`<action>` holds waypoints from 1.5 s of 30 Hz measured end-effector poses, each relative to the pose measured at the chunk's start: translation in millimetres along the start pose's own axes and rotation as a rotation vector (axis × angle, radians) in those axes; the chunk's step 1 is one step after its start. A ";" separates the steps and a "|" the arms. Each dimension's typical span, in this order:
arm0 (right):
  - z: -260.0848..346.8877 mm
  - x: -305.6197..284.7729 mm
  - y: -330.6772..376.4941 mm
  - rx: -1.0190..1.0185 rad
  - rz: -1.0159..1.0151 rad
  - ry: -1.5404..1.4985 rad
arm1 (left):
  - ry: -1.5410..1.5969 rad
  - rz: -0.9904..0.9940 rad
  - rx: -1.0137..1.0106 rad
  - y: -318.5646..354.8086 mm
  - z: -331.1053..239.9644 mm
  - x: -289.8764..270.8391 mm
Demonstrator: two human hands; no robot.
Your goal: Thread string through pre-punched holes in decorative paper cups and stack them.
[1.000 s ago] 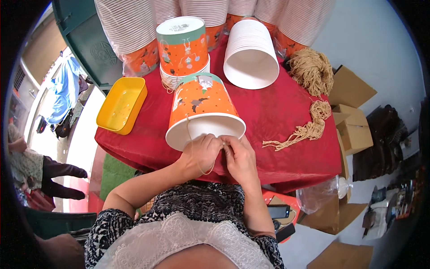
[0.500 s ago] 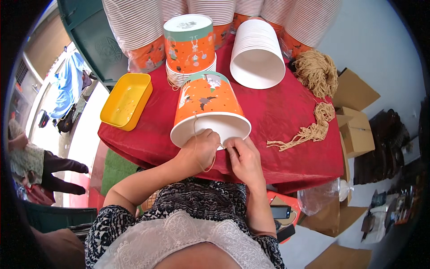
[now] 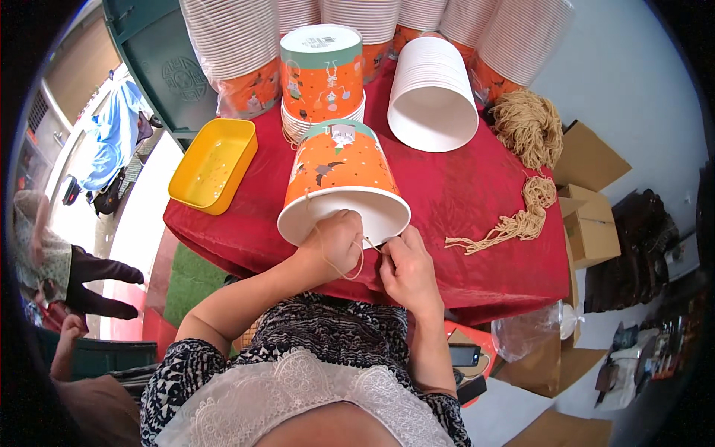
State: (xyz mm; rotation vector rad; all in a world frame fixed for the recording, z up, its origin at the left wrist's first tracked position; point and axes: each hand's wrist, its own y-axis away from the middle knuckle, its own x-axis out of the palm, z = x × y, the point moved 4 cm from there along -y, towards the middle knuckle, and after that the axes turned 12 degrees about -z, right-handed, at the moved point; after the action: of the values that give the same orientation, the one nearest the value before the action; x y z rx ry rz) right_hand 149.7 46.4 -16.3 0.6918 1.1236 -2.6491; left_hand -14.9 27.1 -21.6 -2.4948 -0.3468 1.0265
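Note:
An orange paper bucket (image 3: 339, 167) with a green band lies tilted on the table, its white open mouth toward me. My left hand (image 3: 337, 240) is closed at the mouth, its curled fingertips partly hidden inside. A thin tan cord (image 3: 360, 267) loops over and below that hand. Just to the right, by the lower rim, my right hand (image 3: 408, 270) is closed in a pinch on the cord. A short stretch of cord shows between the two hands.
A yellow tray (image 3: 205, 195) stands left on the red tablecloth (image 3: 253, 216). Behind are an upside-down bucket stack (image 3: 322, 78), a stack on its side (image 3: 433, 115) and wrapped stacks (image 3: 234, 45). Tan cord bundles (image 3: 525, 216) lie right. A person (image 3: 48, 257) is at far left.
My right hand has drawn slightly down and right, away from my left hand, and more cord shows between them. The bucket has shifted a little left. A bystander's forearm has appeared at lower left.

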 end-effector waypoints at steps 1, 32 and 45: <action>0.4 0.2 -0.3 -0.002 -0.012 0.007 | -0.014 0.016 -0.002 -0.2 0.8 -0.3; -13.7 -4.0 -1.0 0.183 0.001 -0.132 | 0.286 0.200 -0.214 -1.7 1.6 26.0; -10.2 -4.0 -3.5 0.321 0.022 -0.097 | -0.107 0.124 0.045 0.6 -25.0 28.6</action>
State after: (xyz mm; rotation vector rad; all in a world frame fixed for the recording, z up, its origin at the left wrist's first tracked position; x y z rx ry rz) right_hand 155.5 56.0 -18.4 0.6136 0.6681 -2.8394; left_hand 22.8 30.3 -23.3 -2.4523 -0.1997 1.2062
